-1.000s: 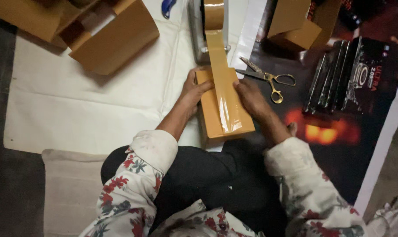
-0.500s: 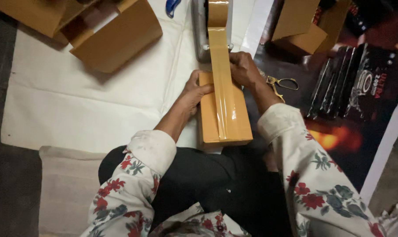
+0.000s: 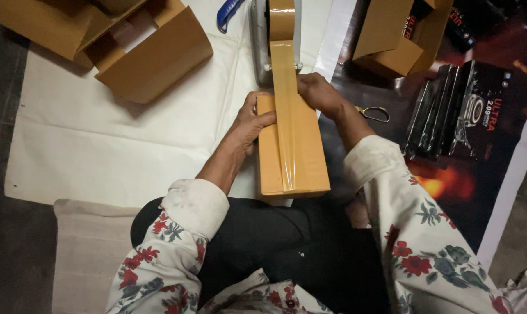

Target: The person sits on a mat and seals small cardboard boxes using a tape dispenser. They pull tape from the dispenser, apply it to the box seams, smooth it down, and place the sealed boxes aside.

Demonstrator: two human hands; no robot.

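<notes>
Your left hand [image 3: 249, 122] clamps the cardboard box's [image 3: 304, 157] left edge; your right hand [image 3: 319, 93], fingers together, presses the tape strip [image 3: 285, 75] at its far end.

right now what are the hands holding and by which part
Both hold the brown cardboard box at its far end: left hand on the left edge, right hand at the far right corner, beside the tape strip.
</notes>
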